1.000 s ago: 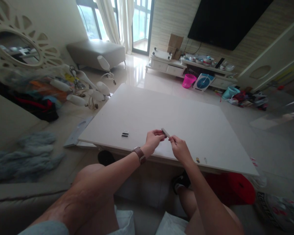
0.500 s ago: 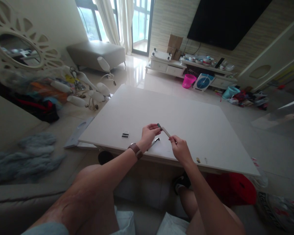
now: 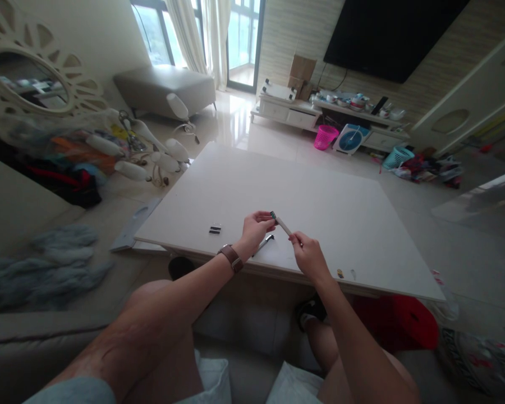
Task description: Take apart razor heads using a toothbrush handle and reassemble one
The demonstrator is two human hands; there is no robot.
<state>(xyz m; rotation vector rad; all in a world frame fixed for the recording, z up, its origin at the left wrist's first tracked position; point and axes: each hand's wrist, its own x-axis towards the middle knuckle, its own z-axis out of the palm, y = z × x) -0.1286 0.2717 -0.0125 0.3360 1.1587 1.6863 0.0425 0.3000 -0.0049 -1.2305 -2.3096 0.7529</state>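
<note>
My left hand (image 3: 256,228) pinches a small dark, greenish razor cartridge (image 3: 273,215) between thumb and fingers above the white table. My right hand (image 3: 308,252) is closed on the lower end of a slim beige stick (image 3: 283,226). The stick's far end meets the cartridge or lies right beside it; I cannot tell which. Below my left hand, a silver-and-black razor handle (image 3: 263,245) lies on the table. To the left are dark cartridges in a clear holder (image 3: 214,229).
The white table (image 3: 286,174) spans the middle. A small yellowish piece (image 3: 340,273) and a clear piece (image 3: 353,274) lie near its front edge, at right. A red stool (image 3: 395,322) stands below that corner. A chandelier (image 3: 164,163) with white shades is at left.
The beige stick's tip and the cartridge have shifted slightly against each other. Both hands stay in nearly the same place, with the same grips.
</note>
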